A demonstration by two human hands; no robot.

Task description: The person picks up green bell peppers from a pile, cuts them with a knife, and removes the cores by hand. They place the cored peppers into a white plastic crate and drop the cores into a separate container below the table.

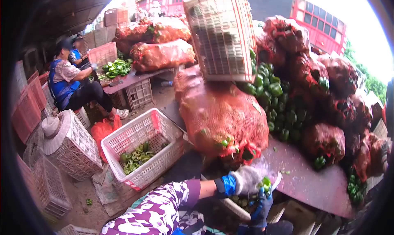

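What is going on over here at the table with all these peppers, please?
The person's gloved left hand grips a green pepper above a basket at the table edge. The blue-gloved right hand is just below; its grip is unclear. Red mesh sacks and loose peppers are piled on the table. A white crate on the ground holds a few peppers. Another person sits farther back.

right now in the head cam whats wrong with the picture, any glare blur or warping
Head view: strong fisheye warping, with black corners; the sky at top right is blown out white and hazes the red truck; the roofed area at top left sits in deep shadow; the gloved left hand is soft with blur.
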